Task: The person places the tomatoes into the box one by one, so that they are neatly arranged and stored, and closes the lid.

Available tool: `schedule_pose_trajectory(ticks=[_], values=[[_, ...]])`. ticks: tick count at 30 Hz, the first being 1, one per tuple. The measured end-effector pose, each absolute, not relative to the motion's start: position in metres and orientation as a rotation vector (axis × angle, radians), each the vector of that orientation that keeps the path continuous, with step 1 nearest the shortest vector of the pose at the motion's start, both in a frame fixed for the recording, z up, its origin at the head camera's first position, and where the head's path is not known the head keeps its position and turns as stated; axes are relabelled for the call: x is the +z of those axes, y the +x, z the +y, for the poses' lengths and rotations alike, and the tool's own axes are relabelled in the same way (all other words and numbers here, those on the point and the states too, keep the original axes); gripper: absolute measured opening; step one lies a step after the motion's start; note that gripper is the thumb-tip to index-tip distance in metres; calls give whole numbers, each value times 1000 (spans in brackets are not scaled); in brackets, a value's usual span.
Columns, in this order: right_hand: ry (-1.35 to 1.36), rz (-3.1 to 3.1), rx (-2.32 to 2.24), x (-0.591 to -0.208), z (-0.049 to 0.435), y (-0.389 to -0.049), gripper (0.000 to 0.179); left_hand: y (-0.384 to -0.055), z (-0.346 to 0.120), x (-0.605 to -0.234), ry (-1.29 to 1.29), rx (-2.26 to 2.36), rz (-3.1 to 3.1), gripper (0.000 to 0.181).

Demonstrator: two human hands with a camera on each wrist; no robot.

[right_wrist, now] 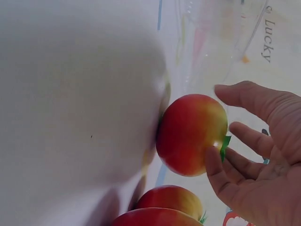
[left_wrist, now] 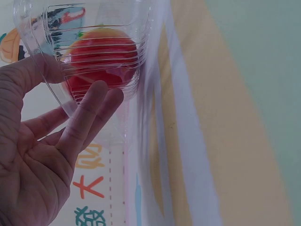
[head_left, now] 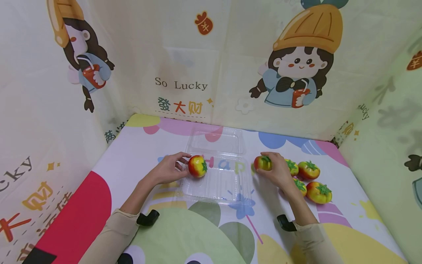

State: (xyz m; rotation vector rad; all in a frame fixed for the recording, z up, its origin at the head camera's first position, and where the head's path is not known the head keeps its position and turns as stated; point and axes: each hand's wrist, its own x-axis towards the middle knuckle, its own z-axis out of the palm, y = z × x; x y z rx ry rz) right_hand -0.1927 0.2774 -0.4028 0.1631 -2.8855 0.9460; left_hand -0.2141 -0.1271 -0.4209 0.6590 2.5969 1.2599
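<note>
Head view: left hand (head_left: 169, 169), grip unclear, rests at a round red-yellow fruit (head_left: 196, 167) inside the clear plastic clamshell (head_left: 219, 187); right hand (head_left: 278, 170) curls around a matching green-leaved fruit (head_left: 261, 163) outside, which could roll if loosely pinched.

Left grip (head_left: 169, 169) well apart from right grip (head_left: 279, 171)

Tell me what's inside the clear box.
One fruit is in the left part of the box; printed letters show through its floor. The floor directly beneath the fruit is covered, so I can't see it.
</note>
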Motion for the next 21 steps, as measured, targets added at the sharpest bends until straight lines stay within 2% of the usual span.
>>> schedule_pose_trajectory(ticks=[21], values=[[220, -2836, 762, -415, 282, -195, 61, -214, -127, -421, 667, 1271, 2593, 55]])
